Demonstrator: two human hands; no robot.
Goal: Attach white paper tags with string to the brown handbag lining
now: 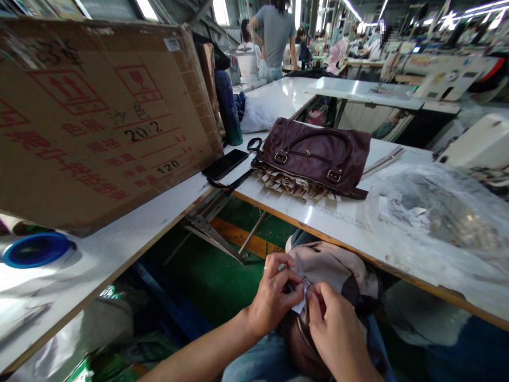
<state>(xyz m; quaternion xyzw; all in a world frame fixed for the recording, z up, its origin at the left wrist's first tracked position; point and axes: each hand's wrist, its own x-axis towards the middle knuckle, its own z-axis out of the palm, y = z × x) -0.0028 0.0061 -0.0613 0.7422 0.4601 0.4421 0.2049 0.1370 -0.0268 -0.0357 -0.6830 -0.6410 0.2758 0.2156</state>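
Catalogued from the largest down, in relation to the grip: a white work table (330,215), set beyond both hands; a cardboard carton (99,122) printed in red, stood far off to the left of the grip; a clear plastic bag (433,212), its contents blurred, laid on the table to the right; a burgundy handbag (318,154) with two buckled handle tabs, laid directly beyond the hands, a bunch of pale strips (290,183) showing at its near edge; a soft pale-and-dark piece (322,262), rested on the lap beneath the grip; a black phone (225,164), placed beyond and to the left. Left hand (276,289) and right hand (328,313): fingers curled, tips brought nearly together. Zip (302,329): seen just below the fingertips, along the dark part. White slip (300,305), smallest: pinched at the fingertips of both hands, its lower end hung free; whether a layer of the soft piece is caught with it cannot be told. For sound handling, the slip is best kept flat and steadied by the left fingertips, fine adjustment being left to the right, with the zip teeth kept clear and light pressure used against creasing.
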